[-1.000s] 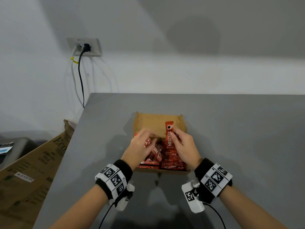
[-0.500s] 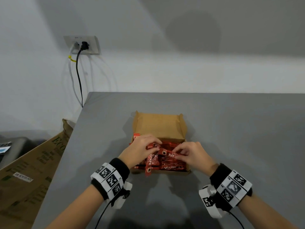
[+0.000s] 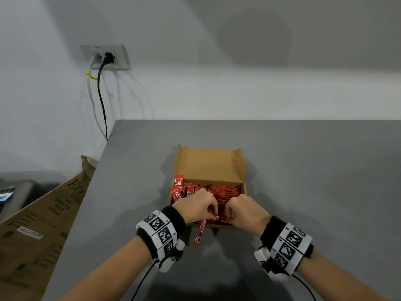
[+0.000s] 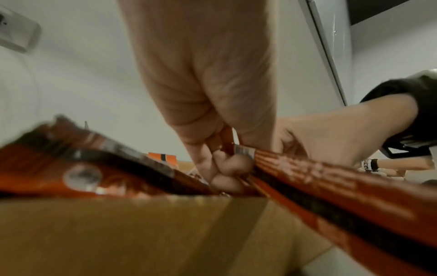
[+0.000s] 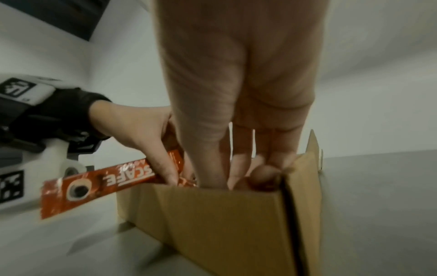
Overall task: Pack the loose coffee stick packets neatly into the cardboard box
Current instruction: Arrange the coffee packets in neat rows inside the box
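Note:
The open cardboard box (image 3: 208, 164) stands mid-table, filled with several red coffee stick packets (image 3: 225, 191); those on its left side (image 3: 176, 193) lie askew. Both hands are at its near wall. My left hand (image 3: 211, 213) pinches one packet (image 3: 200, 232) that sticks out over the near wall towards me; the right wrist view shows the same packet (image 5: 94, 188) and the left hand (image 5: 151, 149). My right hand (image 3: 230, 212) reaches with curled fingers into the box and pinches a packet (image 3: 225, 219) lying along the near wall. Its fingertips (image 5: 238, 168) are partly hidden behind the wall (image 5: 212, 224).
The grey table (image 3: 303, 192) ends at the left about a hand's width from my left arm. Beyond that edge leans a large brown carton (image 3: 43, 224). A wall socket (image 3: 106, 57) with cables is behind it.
The right hand brought an upright packet down from the box's back. Both hands then moved to the near wall, and one packet now hangs farther out over it.

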### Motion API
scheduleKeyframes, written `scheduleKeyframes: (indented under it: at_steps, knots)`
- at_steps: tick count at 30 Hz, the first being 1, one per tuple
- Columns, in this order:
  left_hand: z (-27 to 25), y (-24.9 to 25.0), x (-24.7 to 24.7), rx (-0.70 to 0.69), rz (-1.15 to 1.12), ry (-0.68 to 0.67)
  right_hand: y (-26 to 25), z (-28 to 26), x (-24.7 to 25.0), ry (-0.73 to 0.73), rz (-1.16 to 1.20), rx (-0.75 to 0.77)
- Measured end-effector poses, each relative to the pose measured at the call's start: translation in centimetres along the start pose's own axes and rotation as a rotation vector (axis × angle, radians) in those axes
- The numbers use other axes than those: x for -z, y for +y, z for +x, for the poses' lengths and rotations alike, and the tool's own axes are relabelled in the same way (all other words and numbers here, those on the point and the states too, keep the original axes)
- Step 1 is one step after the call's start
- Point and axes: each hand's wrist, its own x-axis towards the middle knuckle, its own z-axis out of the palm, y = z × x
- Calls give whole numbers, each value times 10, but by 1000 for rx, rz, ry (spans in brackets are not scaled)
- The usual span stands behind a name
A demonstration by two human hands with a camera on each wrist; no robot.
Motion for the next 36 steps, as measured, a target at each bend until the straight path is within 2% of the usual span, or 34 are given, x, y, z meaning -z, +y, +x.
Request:
scheduleKeyframes:
  at_steps: [6,14,23,27,31,36]
  knots:
    - [2,-3,1,8,-15,-59,-11,9,5,-73,-67,-12]
    - [4,3,-1,8,67,-30,-6,14,12,-137,91,-63]
    - [4,6,2,-2,88,-32,-1,9,14,-90,141,-61]
    - [-2,1,16,18,7,61,0,6,12,-3,173,-55]
    - [-8,-11,32,100,-62,217,-1,5,0,-10,142,7]
    - [-16,-22,46,190,-116,362,4,5,8,22,231,-3]
